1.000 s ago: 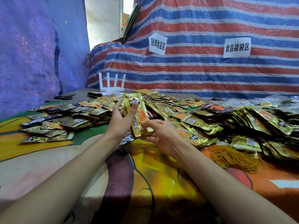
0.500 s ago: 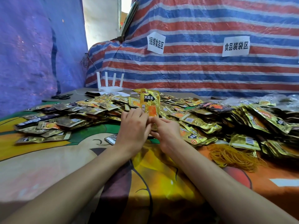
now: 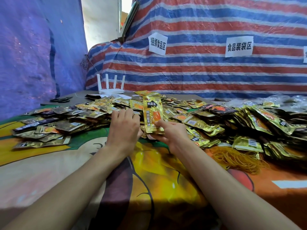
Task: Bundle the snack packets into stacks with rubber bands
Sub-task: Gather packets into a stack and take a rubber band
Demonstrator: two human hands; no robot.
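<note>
A small stack of gold snack packets (image 3: 152,114) stands upright at the table's middle. My right hand (image 3: 171,131) pinches its lower end, thumb on the front. My left hand (image 3: 123,128) is just left of the stack, back toward the camera, fingers bent over loose packets; what they touch is hidden. Several loose gold packets (image 3: 191,120) cover the far half of the table. A heap of yellow rubber bands (image 3: 237,159) lies to the right of my right forearm.
Bundled packets (image 3: 272,123) pile up at the right. Flat packets (image 3: 49,128) spread at the left. A white router (image 3: 111,89) and black scissors (image 3: 60,99) sit at the back left. A striped tarp (image 3: 199,72) with paper signs rises behind the table.
The stack went from lying tilted between both hands to standing upright. My left hand has come off it and shifted left over the loose packets, while my right hand keeps the bottom.
</note>
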